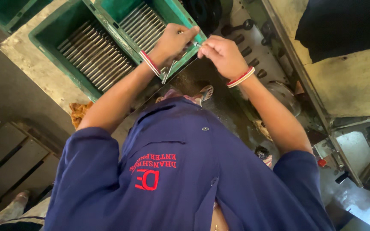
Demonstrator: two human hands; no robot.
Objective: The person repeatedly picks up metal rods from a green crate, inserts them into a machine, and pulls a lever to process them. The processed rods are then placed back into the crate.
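Hands meet over near rim of green crate (177, 13) of steel rods (144, 25). Left hand (174, 40) grasping thin metal rod (169, 70), which hangs below its wrist. Right hand (223, 55) pinched on small metal piece (196, 43), touching left hand. Second green crate (48, 30) lies left of first.

Just beyond the left hand (174, 40), two green crates (43, 40) packed with steel rods (97, 55) block the way. Beside the right hand (223, 55), a machine panel with black knobs (247, 51) stands close. Dark open floor (202, 79) lies beneath both hands.
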